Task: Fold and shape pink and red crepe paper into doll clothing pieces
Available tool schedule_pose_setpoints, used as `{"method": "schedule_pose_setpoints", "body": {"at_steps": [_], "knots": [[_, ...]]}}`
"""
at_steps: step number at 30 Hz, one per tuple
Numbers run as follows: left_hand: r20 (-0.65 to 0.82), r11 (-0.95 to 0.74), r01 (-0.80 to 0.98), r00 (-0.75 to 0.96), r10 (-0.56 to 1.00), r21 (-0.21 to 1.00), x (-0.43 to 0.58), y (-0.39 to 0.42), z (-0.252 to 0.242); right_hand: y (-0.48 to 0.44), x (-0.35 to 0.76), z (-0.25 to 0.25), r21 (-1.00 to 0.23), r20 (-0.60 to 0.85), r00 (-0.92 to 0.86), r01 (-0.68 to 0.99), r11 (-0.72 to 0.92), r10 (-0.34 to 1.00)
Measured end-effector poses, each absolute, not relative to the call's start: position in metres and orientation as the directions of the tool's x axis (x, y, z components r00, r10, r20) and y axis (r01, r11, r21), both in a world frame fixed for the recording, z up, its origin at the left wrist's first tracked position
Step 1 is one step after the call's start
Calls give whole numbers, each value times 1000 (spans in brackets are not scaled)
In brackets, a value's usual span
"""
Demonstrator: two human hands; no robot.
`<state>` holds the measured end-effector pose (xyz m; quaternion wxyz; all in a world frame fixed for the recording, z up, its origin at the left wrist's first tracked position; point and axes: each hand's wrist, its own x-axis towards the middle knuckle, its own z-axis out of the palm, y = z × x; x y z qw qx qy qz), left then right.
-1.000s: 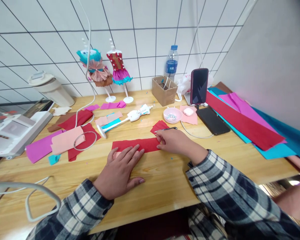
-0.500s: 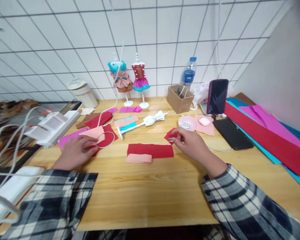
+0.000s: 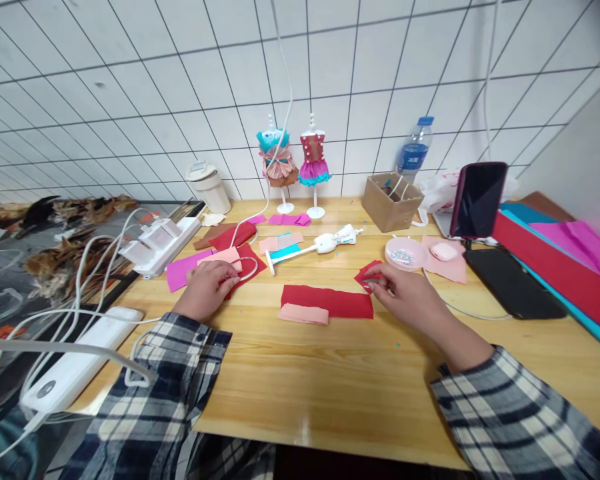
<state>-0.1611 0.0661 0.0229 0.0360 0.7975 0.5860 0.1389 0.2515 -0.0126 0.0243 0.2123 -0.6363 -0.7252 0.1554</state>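
Observation:
My left hand (image 3: 207,288) rests at the left on a pile of crepe paper, its fingers loosely bent and the thumb apart. Beneath its fingertips are a pink strip (image 3: 220,257) and a red piece (image 3: 253,265), with a white cable loop (image 3: 255,267) beside them. On the right, my right hand (image 3: 405,293) pinches a small silver tool (image 3: 371,286) with thin metal tips, over a small red paper piece (image 3: 366,272). Between the hands lie a wide red strip (image 3: 343,303) and a folded pink strip (image 3: 304,314). A white mini dress form (image 3: 327,244) lies on its side behind them.
Two dressed mini forms (image 3: 314,160) stand by the tiled wall. A cardboard box (image 3: 393,203), bottle (image 3: 414,155), bead dish (image 3: 405,255) and phones (image 3: 479,200) are at the right. Left are a cup (image 3: 210,190), power strip (image 3: 165,250), power bank (image 3: 83,360) and cables.
The view has turned left, so everything appears shifted to the right. My left hand stays on the paper pile, and my right hand still pinches the silver tool by the small red piece.

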Motion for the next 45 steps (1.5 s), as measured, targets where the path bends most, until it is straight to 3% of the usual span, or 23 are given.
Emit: {"method": "schedule_pose_setpoints", "body": {"at_steps": [3, 5, 8, 11, 15, 18, 24, 32, 39, 45], "knots": [[307, -298, 887, 192, 932, 353, -144, 56, 26, -14, 247, 24, -520, 167, -86, 838, 161, 982], [427, -361, 747, 115, 897, 559, -120, 41, 25, -19, 238, 23, -565, 265, -57, 800, 203, 963], [548, -604, 540, 284, 786, 586, -72, 14, 20, -29, 220, 23, -651, 402, -59, 684, 331, 914], [497, -716, 329, 543, 677, 616, -26, -10, 12, -36, 206, 25, -616, 472, -194, 625, 479, 860], [436, -599, 116, 579, 689, 792, 6, -20, 4, -35, 209, 26, -510, 484, -244, 702, 497, 841], [367, -533, 62, 657, 658, 844, 9, -17, 8, -33, 217, 26, -498, 473, -205, 740, 452, 857], [337, -641, 49, 818, 465, 766, 6, -13, 28, -33, 215, 24, -577, 465, -129, 706, 410, 876], [435, -822, 184, 775, 459, 539, -2, -9, 19, -36, 210, 24, -742, 497, -6, 516, 429, 868], [531, -901, 350, 728, 434, 257, -5, -10, 21, -44, 204, 27, -732, 545, -158, 388, 559, 824], [575, -923, 351, 727, 374, 157, -3, -12, 21, -47, 197, 24, -739, 547, -113, 400, 542, 829]]}}
